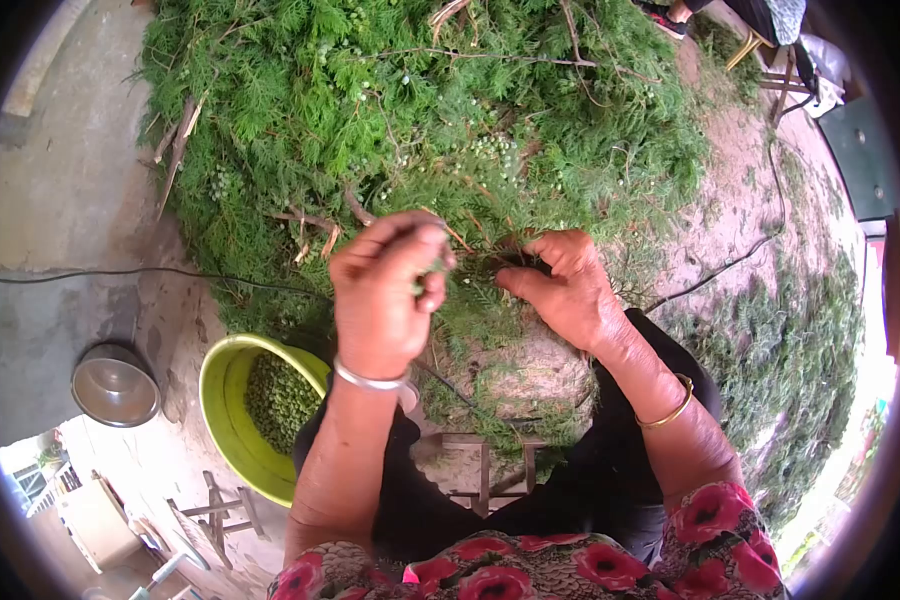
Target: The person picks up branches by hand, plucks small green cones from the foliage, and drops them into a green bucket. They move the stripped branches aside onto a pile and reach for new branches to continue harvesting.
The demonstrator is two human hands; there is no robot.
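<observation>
My left hand (385, 285) is curled closed above the greenery, its fingertips blurred. A bit of green shows between the fingers and looks like small green berries. To its right, my right hand (565, 285) pinches a thin evergreen sprig (485, 262); part of the grip is hidden behind the thumb. Just beyond both hands lies a big heap of cut evergreen branches (370, 110), dotted with pale green berries (500, 155). By my left forearm stands a yellow-green bucket (215, 400), partly filled with picked green berries (278, 400).
A metal bowl (116, 385) sits on the floor at left. Wooden stools (220, 510) are at lower left, and a black cable (120, 275) crosses the ground. More cut greenery (780, 360) spreads at right. Another person's foot (667, 20) shows at upper right.
</observation>
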